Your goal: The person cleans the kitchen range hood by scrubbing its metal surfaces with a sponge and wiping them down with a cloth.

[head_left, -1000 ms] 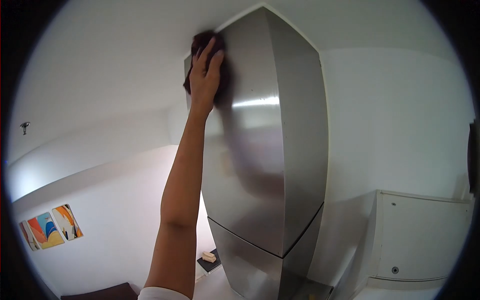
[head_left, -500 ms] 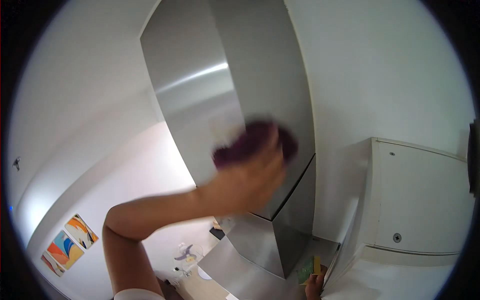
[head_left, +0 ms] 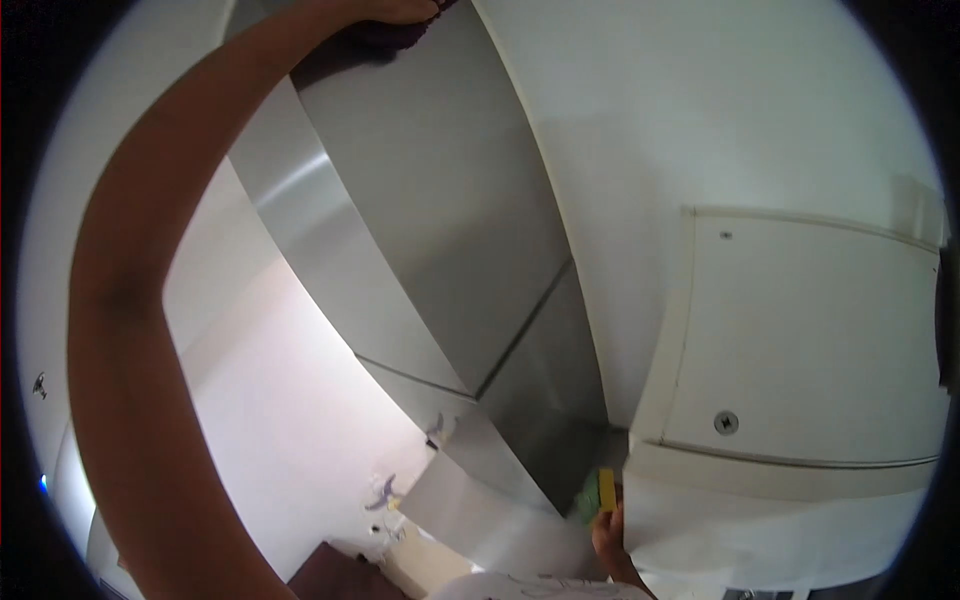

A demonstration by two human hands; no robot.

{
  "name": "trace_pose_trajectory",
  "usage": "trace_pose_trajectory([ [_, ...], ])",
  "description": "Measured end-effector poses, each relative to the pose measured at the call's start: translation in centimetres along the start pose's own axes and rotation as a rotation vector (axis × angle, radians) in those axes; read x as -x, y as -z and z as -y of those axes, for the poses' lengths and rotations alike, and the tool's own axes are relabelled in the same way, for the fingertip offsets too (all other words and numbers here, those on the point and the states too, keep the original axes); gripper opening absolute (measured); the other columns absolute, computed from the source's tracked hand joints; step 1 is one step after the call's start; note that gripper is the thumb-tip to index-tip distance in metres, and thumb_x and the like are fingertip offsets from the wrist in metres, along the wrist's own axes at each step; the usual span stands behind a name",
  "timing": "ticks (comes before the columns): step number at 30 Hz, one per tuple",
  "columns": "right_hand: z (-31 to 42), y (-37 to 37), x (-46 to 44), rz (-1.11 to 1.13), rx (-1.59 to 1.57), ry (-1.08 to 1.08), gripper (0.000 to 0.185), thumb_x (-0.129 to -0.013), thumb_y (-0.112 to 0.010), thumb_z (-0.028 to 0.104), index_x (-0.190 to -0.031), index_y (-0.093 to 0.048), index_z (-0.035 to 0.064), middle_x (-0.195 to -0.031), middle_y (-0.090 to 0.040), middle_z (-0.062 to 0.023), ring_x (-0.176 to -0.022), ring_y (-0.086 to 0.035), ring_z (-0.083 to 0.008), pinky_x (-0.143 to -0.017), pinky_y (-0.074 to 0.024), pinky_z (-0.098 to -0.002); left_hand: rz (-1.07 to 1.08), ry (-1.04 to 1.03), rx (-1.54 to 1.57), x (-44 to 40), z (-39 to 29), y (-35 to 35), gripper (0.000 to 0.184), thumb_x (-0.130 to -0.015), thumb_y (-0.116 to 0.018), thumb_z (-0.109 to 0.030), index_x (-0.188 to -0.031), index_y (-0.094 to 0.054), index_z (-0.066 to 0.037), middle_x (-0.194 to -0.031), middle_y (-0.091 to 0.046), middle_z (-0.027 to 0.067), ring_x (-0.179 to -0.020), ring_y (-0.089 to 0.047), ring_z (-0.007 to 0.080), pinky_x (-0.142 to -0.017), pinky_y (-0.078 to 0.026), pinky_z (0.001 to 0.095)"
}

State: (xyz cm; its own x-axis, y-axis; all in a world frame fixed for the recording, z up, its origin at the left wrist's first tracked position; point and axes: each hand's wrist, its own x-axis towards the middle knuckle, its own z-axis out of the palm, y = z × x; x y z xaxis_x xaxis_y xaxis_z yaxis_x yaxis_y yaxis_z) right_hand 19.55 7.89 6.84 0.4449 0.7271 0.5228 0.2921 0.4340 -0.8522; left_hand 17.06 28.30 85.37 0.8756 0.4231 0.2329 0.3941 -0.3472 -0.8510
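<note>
My left hand (head_left: 405,10) is at the top edge of the view, its fingers closed on a dark purple cloth (head_left: 392,32) that lies against the upper side panel of the tall stainless steel hood (head_left: 430,190). Part of that hand is cut off by the frame. Low on the right, my right hand (head_left: 608,528) grips a yellow and green sponge (head_left: 606,490) beside the lower part of the hood and the white cabinet.
A white cabinet (head_left: 810,340) with round metal fittings stands at the right. The hood's lower ledge (head_left: 480,500) juts out below. A dark brown piece of furniture (head_left: 340,575) is at the bottom left, near purple wall decorations (head_left: 383,492).
The left hand with the cloth has gone from the hood's left panel, across its middle edge, up to the top of the side panel. The view has turned, and the right hand has come into sight.
</note>
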Motion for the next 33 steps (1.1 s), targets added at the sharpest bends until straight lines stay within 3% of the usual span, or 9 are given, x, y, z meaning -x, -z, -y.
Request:
trace_pose_trajectory([
  [5, -3.1, -0.9, 1.2, 0.049, 0.056, -0.051, 0.031, -0.099, -0.040, 0.028, -0.115, -0.041, 0.0015, -0.102, -0.046, -0.0066, -0.087, -0.045, -0.0135, -0.076, -0.0406, -0.0292, 0.406, -0.314, 0.359, 7.3, -18.2, -8.9, 0.031, -0.067, -0.055, -0.013, -0.091, -0.064, 0.005, -0.105, -0.059, 0.0167, -0.103, -0.053, 0.0309, -0.100, -0.033, 0.0411],
  [6, -1.5, -0.7, 0.9, 0.003, 0.037, 0.028, 0.031, -0.099, -0.040, 0.029, -0.114, -0.042, 0.0009, -0.104, -0.046, -0.0078, -0.089, -0.045, -0.0149, -0.079, -0.0401, -0.0301, 0.287, -0.585, 0.275, 10.6, -21.6, -9.6, 0.024, -0.062, -0.055, -0.013, -0.073, -0.068, 0.004, -0.076, -0.065, 0.0232, -0.072, -0.065, 0.0344, -0.066, -0.052, 0.0424],
  [7, -0.1, -0.3, 0.4, -0.044, 0.019, 0.111, 0.032, -0.099, -0.040, 0.030, -0.112, -0.042, 0.0004, -0.106, -0.045, -0.0089, -0.092, -0.046, -0.0164, -0.083, -0.0397, -0.0310, 0.080, -0.781, 0.120, 13.4, -24.9, -13.1, 0.025, -0.064, -0.059, -0.015, -0.075, -0.070, 0.004, -0.091, -0.066, 0.0245, -0.073, -0.066, 0.0340, -0.065, -0.053, 0.0424],
  [8, 0.4, 0.0, -0.2, -0.024, 0.166, 0.171, 0.034, -0.099, -0.041, 0.031, -0.113, -0.042, 0.0002, -0.108, -0.045, -0.0097, -0.094, -0.046, -0.0175, -0.085, -0.0386, -0.0315, 0.150, -0.386, 0.368, 17.7, -29.2, -15.7, 0.040, -0.072, -0.055, -0.021, -0.100, -0.066, 0.005, -0.125, -0.049, 0.0308, -0.124, -0.039, 0.0457, -0.108, -0.024, 0.0522],
  [12, 3.8, 0.5, -1.6, -0.014, 0.023, 0.049, 0.037, -0.098, -0.043, 0.032, -0.117, -0.039, 0.0002, -0.112, -0.044, -0.0097, -0.099, -0.045, -0.0179, -0.090, -0.0361, -0.0317, 0.095, -0.363, -0.468, 20.8, -34.9, -11.3, 0.043, -0.075, -0.053, -0.025, -0.102, -0.066, 0.006, -0.130, -0.045, 0.0314, -0.124, -0.035, 0.0523, -0.107, -0.020, 0.0611],
  [14, 2.6, 0.3, -0.7, 0.019, 0.021, -0.293, 0.037, -0.098, -0.044, 0.030, -0.120, -0.037, 0.0012, -0.114, -0.043, -0.0088, -0.101, -0.044, -0.0168, -0.091, -0.0352, -0.0315, 0.136, -0.406, -0.417, 20.3, -37.1, -12.0, 0.044, -0.074, -0.053, -0.027, -0.103, -0.066, 0.005, -0.130, -0.046, 0.0311, -0.123, -0.036, 0.0515, -0.106, -0.019, 0.0623],
  [24, 6.6, -1.0, -3.3, -0.150, -0.200, -0.122, 0.026, -0.095, -0.047, 0.013, -0.116, -0.035, 0.0021, -0.118, -0.041, -0.0114, -0.109, -0.041, -0.0216, -0.099, -0.0292, -0.0350, 0.143, 0.110, 0.301, 15.3, -54.5, -27.2, 0.034, -0.077, -0.057, -0.023, -0.103, -0.067, -0.002, -0.108, -0.062, 0.0175, -0.107, -0.054, 0.0338, -0.098, -0.036, 0.0473],
  [29, 6.4, -1.0, -4.0, -0.165, -0.027, -0.097, 0.024, -0.089, -0.043, -0.001, -0.112, -0.037, 0.0013, -0.117, -0.041, -0.0128, -0.110, -0.041, -0.0220, -0.099, -0.0296, -0.0354, 0.050, 0.006, 0.724, 21.4, -66.7, -35.3, 0.030, -0.084, -0.049, -0.017, -0.105, -0.062, 0.000, -0.105, -0.061, 0.0171, -0.100, -0.059, 0.0275, -0.087, -0.044, 0.0348],
  [33, 6.8, -0.7, -3.9, -0.161, 0.063, -0.103, 0.026, -0.086, -0.041, -0.004, -0.112, -0.037, 0.0008, -0.115, -0.043, -0.0138, -0.107, -0.043, -0.0226, -0.098, -0.0313, -0.0343, 0.614, -0.514, 0.934, 26.9, -72.7, -37.6, 0.032, -0.086, -0.046, -0.014, -0.113, -0.058, -0.002, -0.118, -0.058, 0.0161, -0.104, -0.058, 0.0289, -0.089, -0.046, 0.0334],
])
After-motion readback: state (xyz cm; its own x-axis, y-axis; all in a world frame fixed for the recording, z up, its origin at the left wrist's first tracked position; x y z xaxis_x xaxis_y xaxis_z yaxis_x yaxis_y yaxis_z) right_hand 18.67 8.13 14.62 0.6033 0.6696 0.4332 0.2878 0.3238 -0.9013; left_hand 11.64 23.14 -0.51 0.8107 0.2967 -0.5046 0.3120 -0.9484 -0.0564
